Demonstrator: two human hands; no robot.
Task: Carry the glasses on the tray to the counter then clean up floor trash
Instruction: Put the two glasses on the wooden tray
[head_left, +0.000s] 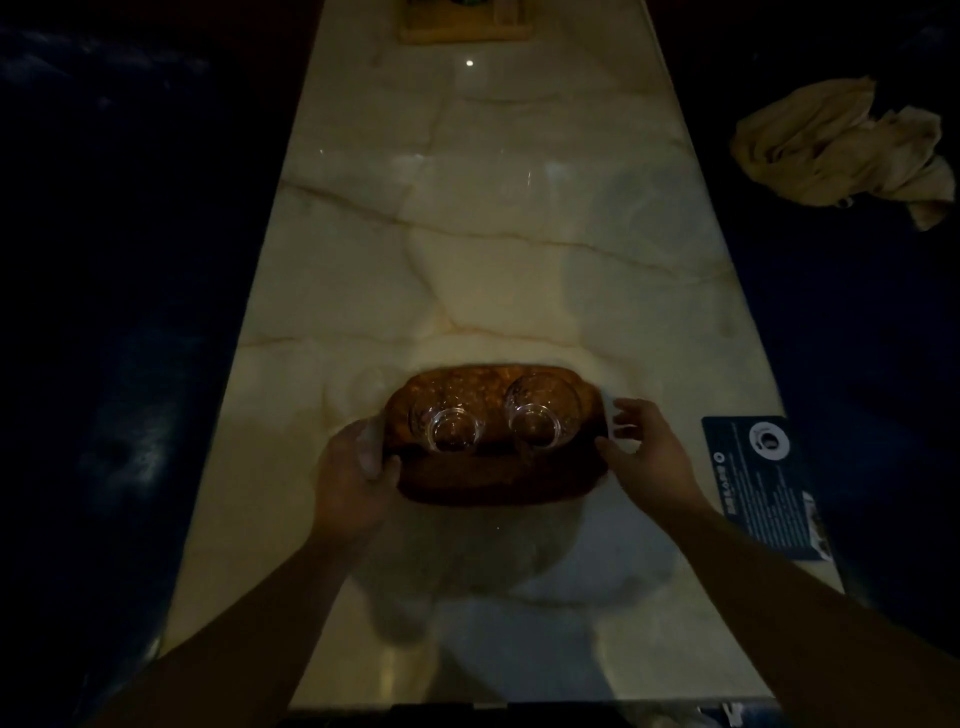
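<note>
A long pale marble counter (483, 249) runs from 6 o'clock up to 12 o'clock through a dark room, with near-black floor on both sides. On that dark ground at 2 o'clock lies a crumpled beige cloth (841, 150), well apart from the counter. A brown wooden tray (493, 480) sits on the counter just below centre, toward 6 o'clock. A dark printed card (763, 483) lies at the counter's edge at 4 o'clock, near the tray. At 12 o'clock the edge of a wooden box (465, 23) shows, cut off by the frame. The left hand (353, 478) grips the tray's 9 o'clock end, thumb on top. The right hand (644, 447) is spread open at the 3 o'clock end, fingertips at or just off the rim; I cannot tell if they touch. Two clear glasses (452, 428) (537, 415) stand side by side on the tray's far half.
</note>
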